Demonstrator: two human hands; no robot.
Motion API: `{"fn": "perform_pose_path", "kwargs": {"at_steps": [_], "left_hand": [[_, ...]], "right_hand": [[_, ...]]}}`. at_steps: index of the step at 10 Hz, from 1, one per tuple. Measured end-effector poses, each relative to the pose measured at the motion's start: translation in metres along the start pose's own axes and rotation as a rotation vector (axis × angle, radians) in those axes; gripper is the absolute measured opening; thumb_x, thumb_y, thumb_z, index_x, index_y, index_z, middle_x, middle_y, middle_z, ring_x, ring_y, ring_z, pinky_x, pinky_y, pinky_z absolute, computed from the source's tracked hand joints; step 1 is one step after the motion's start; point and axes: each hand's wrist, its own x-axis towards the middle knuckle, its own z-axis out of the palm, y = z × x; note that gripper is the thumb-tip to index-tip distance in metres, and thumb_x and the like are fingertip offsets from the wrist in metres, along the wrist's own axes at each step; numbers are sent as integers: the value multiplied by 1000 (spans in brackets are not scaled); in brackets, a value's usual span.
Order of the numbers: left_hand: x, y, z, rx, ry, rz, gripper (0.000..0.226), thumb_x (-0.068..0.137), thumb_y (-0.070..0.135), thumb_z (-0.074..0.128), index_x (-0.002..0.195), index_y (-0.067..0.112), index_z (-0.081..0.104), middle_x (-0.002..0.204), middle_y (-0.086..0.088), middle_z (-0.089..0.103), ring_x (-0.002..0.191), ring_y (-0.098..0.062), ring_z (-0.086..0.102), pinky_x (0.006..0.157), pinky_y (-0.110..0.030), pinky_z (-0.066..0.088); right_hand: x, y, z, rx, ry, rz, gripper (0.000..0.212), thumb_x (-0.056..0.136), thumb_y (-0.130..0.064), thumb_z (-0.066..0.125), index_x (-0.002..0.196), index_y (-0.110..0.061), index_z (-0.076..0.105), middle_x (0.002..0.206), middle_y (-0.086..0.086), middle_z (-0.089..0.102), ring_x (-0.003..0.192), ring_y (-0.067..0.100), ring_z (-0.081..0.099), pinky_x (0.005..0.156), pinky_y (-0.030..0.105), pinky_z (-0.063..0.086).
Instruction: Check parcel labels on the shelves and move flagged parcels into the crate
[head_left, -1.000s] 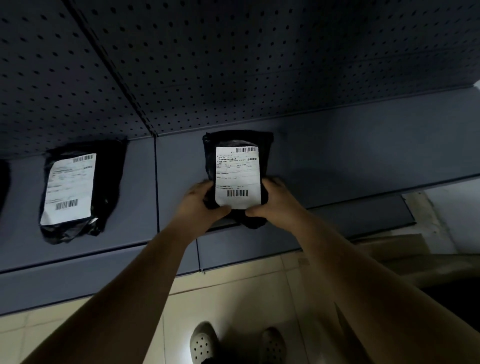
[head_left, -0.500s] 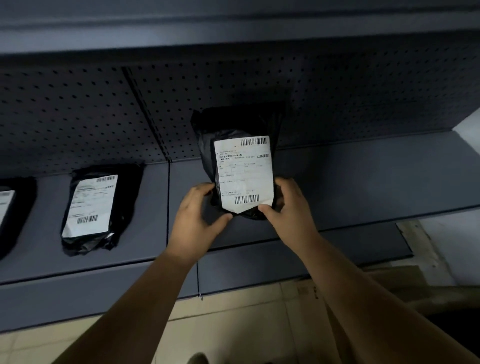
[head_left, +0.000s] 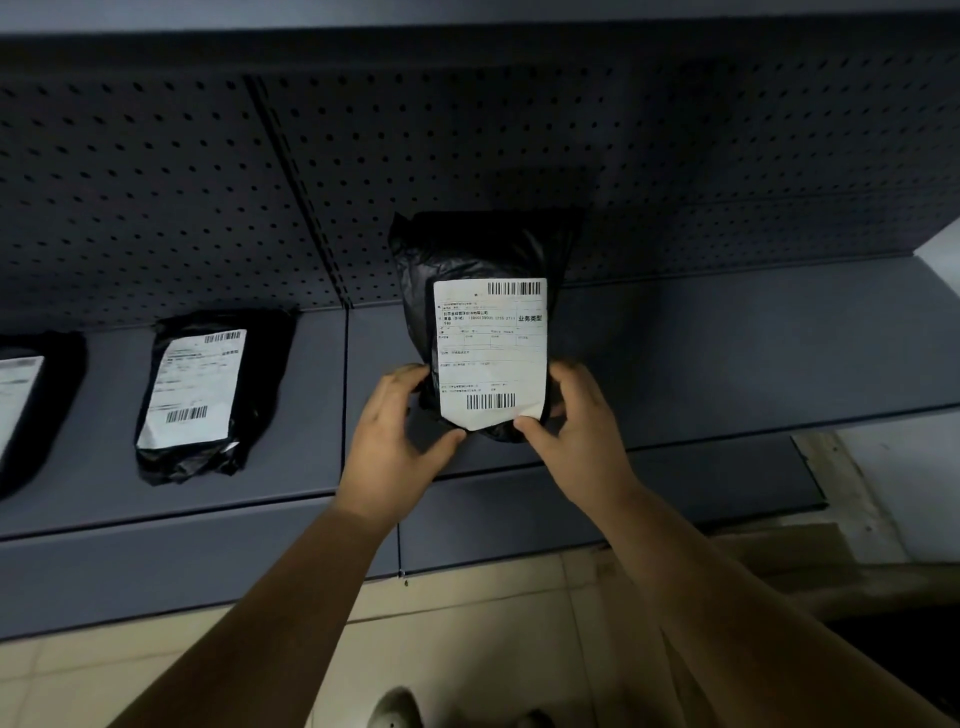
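One black parcel (head_left: 467, 260) is held upright over the shelf (head_left: 727, 338), label (head_left: 491, 353) facing the viewer; left hand (head_left: 395, 431) and right hand (head_left: 576, 426) grip its lower corners. A second parcel (head_left: 208, 395) and third parcel (head_left: 31, 405) lie leftward. Checking seems underway; crate unseen.

Dark perforated back panel (head_left: 156, 208) beyond and above the left hand (head_left: 395, 441) and the right hand (head_left: 576, 431), split by a slotted upright (head_left: 301, 197) up and left of the left hand. Pale tiled floor (head_left: 467, 649) below both hands. Toe of a light shoe (head_left: 397, 712) far below the left hand, at the bottom edge. Flat brown cardboard (head_left: 779, 551) down and right of the right hand, pale wall (head_left: 893, 493) farther right.
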Motion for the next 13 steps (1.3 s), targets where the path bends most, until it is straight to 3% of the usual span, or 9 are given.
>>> {"fn": "perform_pose_path", "kwargs": {"at_steps": [3, 4, 5, 6, 7, 8, 10, 12, 13], "left_hand": [[16, -5, -1, -73, -38, -78, 68, 82, 21, 77, 142, 17, 45, 125, 6, 50, 108, -1, 46, 92, -3, 34], [20, -10, 2, -78, -57, -108, 64, 85, 20, 74, 143, 20, 45, 123, 9, 49, 108, 2, 45, 89, 2, 30], [24, -16, 8, -69, -84, -155, 62, 88, 21, 71, 143, 22, 44, 122, 14, 47, 109, 3, 44, 89, 2, 30], [27, -22, 20, -64, -108, -171, 60, 88, 21, 71, 142, 22, 46, 121, 15, 47, 105, 2, 45, 92, -16, 40], [28, -26, 35, -52, -106, -221, 58, 88, 22, 71, 141, 21, 47, 122, 12, 50, 104, 1, 45, 92, -19, 39], [32, -33, 48, -50, -116, -262, 58, 87, 23, 70, 141, 20, 47, 126, 6, 53, 113, -8, 48, 99, -27, 42], [37, -37, 60, 45, -197, -304, 59, 89, 24, 69, 143, 18, 46, 135, -2, 52, 124, -17, 46, 100, -23, 34], [33, -37, 47, 139, -233, -316, 63, 91, 37, 65, 146, 18, 40, 144, -3, 46, 133, -22, 38, 108, -31, 31], [29, -26, 25, 217, -238, -200, 66, 89, 46, 63, 145, 15, 44, 145, -4, 45, 135, -24, 38, 113, -34, 31]], "right_hand": [[18, -2, 4, -15, -112, 74, 50, 82, -21, 74, 129, -20, 57, 105, -11, 48, 81, 6, 54, 70, 10, 43], [24, 5, 6, -15, -180, 106, 57, 83, -25, 74, 136, -22, 53, 108, -11, 47, 81, 7, 56, 76, 18, 49], [29, 13, 8, -3, -229, 148, 60, 82, -29, 73, 138, -24, 51, 114, -10, 47, 98, 10, 55, 88, 26, 49], [34, 22, 11, -8, -232, 214, 59, 86, -26, 70, 141, -24, 48, 123, -9, 46, 112, 8, 49, 93, 21, 40], [39, 29, 16, -21, -228, 245, 57, 87, -21, 67, 141, -24, 48, 124, -9, 44, 111, 6, 47, 83, 6, 34], [43, 41, 21, -30, -225, 273, 57, 87, -21, 67, 141, -25, 48, 126, -7, 45, 108, 4, 46, 80, 5, 32], [45, 55, 26, -67, -261, 317, 55, 87, -25, 68, 140, -25, 50, 128, -3, 49, 116, 13, 50, 91, 22, 37], [37, 52, 10, -44, -277, 319, 70, 85, -31, 72, 148, -25, 40, 136, -3, 48, 126, 12, 46, 97, 22, 35], [26, 42, -13, -101, -307, 257, 74, 82, -39, 74, 147, -27, 40, 139, -2, 46, 133, 17, 42, 110, 37, 38]]}}
